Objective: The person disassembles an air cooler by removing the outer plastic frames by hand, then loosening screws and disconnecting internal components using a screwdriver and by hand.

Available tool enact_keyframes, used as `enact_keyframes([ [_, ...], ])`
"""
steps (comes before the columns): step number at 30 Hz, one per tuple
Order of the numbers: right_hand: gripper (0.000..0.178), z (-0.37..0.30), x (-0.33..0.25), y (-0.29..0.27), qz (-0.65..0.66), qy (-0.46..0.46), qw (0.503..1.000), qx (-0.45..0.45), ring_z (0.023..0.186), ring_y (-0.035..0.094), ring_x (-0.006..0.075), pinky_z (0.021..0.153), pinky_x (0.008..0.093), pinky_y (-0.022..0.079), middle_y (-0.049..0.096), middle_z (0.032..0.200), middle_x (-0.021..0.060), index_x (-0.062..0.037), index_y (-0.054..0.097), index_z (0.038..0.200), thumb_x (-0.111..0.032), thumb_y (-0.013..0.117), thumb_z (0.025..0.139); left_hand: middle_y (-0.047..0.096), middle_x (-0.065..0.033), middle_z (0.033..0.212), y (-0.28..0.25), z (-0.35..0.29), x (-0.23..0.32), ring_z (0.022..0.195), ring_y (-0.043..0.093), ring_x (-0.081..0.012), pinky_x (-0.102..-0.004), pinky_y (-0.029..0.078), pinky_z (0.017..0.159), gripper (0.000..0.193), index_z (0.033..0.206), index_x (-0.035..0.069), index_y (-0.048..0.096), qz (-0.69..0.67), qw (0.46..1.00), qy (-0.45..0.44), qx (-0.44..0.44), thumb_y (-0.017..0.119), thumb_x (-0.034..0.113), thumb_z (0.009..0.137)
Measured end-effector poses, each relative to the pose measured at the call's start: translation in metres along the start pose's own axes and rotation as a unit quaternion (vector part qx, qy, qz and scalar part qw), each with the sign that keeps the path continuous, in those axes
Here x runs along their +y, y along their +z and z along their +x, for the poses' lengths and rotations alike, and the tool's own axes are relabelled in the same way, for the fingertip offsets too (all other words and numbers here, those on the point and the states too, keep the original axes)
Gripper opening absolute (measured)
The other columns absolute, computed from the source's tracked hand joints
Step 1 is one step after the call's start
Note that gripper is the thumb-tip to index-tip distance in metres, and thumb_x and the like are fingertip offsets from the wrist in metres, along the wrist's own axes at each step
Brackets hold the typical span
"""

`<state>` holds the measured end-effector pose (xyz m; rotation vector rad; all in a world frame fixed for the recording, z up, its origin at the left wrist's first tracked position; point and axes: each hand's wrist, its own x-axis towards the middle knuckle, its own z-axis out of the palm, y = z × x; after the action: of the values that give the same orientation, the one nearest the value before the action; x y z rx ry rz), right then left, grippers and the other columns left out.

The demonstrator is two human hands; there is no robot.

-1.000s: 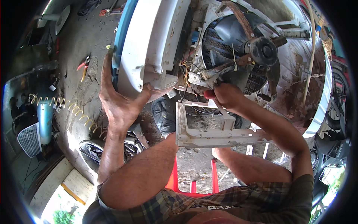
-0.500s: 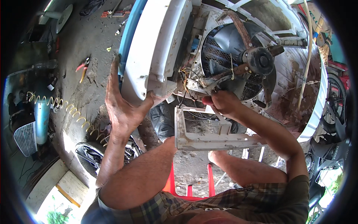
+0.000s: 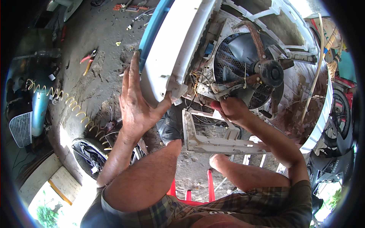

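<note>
My left hand (image 3: 138,102) spans the near end of a long white plastic panel (image 3: 171,45), gripping it with fingers along its outer side and thumb on the inner one. A blue strip (image 3: 154,34) runs along that outer side. My right hand (image 3: 234,110) is closed at the lower edge of a washing machine's underside, round a tool with a red handle (image 3: 215,105); its working end is hidden. Beside that hand are loose wires (image 3: 196,81) and a rusty bracket (image 3: 232,83). Just beyond sits a dark round pulley (image 3: 271,73) on rusty arms.
A pale plastic base frame (image 3: 213,146) stands between my legs. Red-and-orange pliers (image 3: 89,62) lie on the dirt floor at left, near a coiled yellow hose (image 3: 78,112) and a blue cylinder (image 3: 40,114). A motorcycle (image 3: 338,129) stands at right, and a wheel (image 3: 89,155) lies at lower left.
The view has shifted, so the machine and both hands appear farther right and slightly lower. My left hand keeps its grip on the panel, and my right hand stays at the lower edge.
</note>
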<state>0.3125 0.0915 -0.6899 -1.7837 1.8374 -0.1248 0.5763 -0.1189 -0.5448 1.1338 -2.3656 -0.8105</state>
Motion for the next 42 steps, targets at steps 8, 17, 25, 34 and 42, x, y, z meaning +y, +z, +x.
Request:
enact_keyframes([
  [8,0.042,-0.005,0.008,0.007,-0.003,-0.04,0.997,0.073,0.056,0.066,0.0384,0.05,0.0488,0.052,0.061,0.058,0.0181,-0.0051,0.061,0.072,-0.035,0.064,0.101,0.051,-0.0303,0.145,0.003,0.002,0.004,0.129,0.06,-0.0462,-0.0558,0.053,0.106,0.119,0.166,0.007,0.02,-0.009,0.999,-0.03,-0.016,0.083,0.019,0.066],
  [17,0.033,-0.006,0.011,0.01,-0.027,-0.03,0.997,0.062,0.055,0.066,0.0361,0.051,0.0472,0.053,0.061,0.059,0.0164,-0.0035,0.064,0.085,-0.033,0.064,0.1,0.051,-0.0303,0.146,0.003,0.004,0.0,0.129,0.06,-0.0461,-0.0564,0.055,0.105,0.12,0.167,0.008,0.021,-0.012,1.0,-0.012,-0.009,0.082,0.019,0.064],
  [25,0.033,-0.006,0.008,0.004,-0.049,-0.041,0.997,0.046,0.061,0.069,0.0365,0.054,0.0473,0.055,0.065,0.064,0.0175,-0.0035,0.065,0.087,-0.034,0.065,0.099,0.052,-0.0299,0.147,0.005,0.001,-0.004,0.132,0.059,-0.0436,-0.0556,0.052,0.11,0.117,0.166,0.007,0.024,-0.013,1.0,-0.017,-0.005,0.081,0.017,0.064],
  [34,0.034,-0.009,-0.002,-0.016,0.01,0.054,0.996,-0.077,0.076,0.071,0.045,0.068,0.0539,0.055,0.069,0.077,0.0246,0.0002,0.066,0.097,-0.034,0.066,0.099,0.052,-0.0309,0.147,0.01,0.001,-0.004,0.132,0.058,-0.044,-0.0556,0.051,0.109,0.115,0.165,0.005,0.025,0.007,1.0,-0.004,0.0,0.081,0.017,0.066],
  [42,0.033,-0.015,-0.006,-0.026,0.036,0.1,0.988,-0.112,0.08,0.07,0.0468,0.072,0.0545,0.054,0.07,0.082,0.0276,0.0028,0.064,0.1,-0.029,0.069,0.095,0.052,-0.0311,0.146,0.008,-0.001,-0.007,0.13,0.06,-0.0433,-0.0546,0.051,0.109,0.112,0.165,0.003,0.026,-0.001,1.0,-0.008,-0.004,0.081,0.016,0.068],
])
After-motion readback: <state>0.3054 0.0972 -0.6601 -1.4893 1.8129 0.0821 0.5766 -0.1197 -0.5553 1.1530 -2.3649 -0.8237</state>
